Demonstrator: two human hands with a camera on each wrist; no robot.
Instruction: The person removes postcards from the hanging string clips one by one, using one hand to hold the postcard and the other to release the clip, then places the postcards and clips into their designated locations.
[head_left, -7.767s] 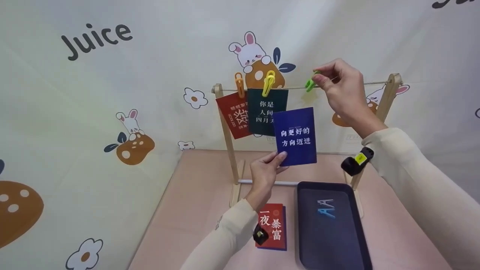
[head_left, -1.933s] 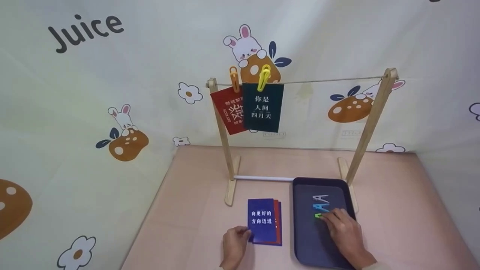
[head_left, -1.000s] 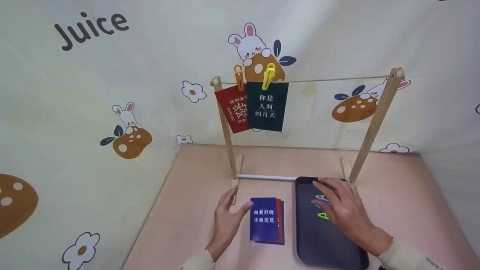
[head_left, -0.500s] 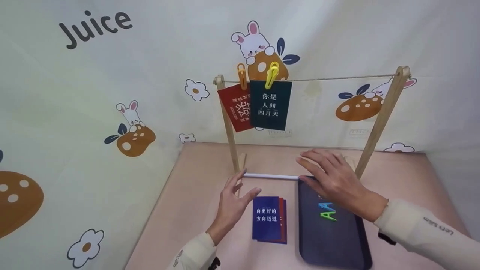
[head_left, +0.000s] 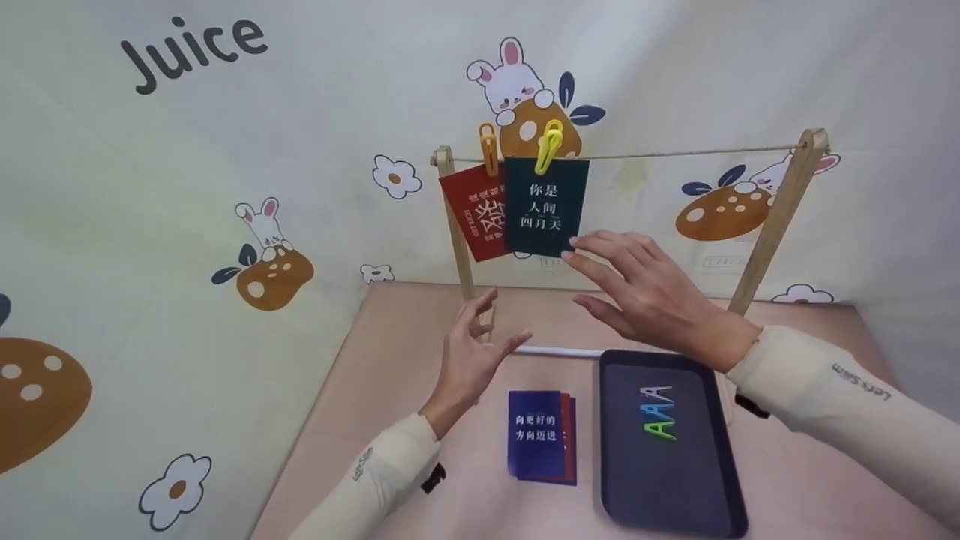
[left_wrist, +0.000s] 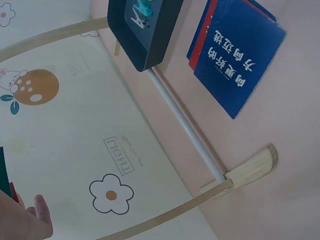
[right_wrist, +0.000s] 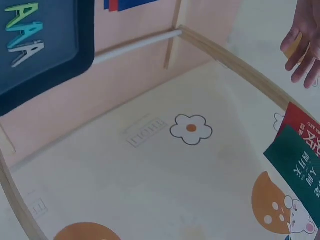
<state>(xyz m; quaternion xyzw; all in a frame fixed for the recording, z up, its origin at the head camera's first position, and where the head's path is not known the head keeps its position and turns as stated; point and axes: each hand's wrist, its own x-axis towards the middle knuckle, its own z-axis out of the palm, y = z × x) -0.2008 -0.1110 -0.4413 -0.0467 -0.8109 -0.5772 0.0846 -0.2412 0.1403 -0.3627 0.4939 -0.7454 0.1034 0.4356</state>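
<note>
My right hand (head_left: 649,289) is raised with fingers extended, its fingertips overlapping the lower right corner of a dark green card (head_left: 546,206) in the head view. A yellow clothespin (head_left: 551,146) clips that card to the string. Beside it a red card (head_left: 472,214) hangs tilted from an orange clothespin (head_left: 488,154), partly behind the green one. My left hand (head_left: 466,360), fingers spread and holding nothing, hovers below the red card. On the table a blue card (head_left: 534,450) lies on top of a small stack. The tray (head_left: 675,495) holds a green clothespin (head_left: 660,430), a blue one and a grey one.
The string (head_left: 690,154) runs between two wooden posts (head_left: 780,214) of a rack, joined low down by a white rod (head_left: 562,351). The tray's far end sits near the right post's foot. Behind stands a printed cloth backdrop (head_left: 337,97).
Earlier my left hand held the blue card and my right pinched the green clothespin at the string. Both were set down and let go; since then both hands have risen toward the hanging cards.
</note>
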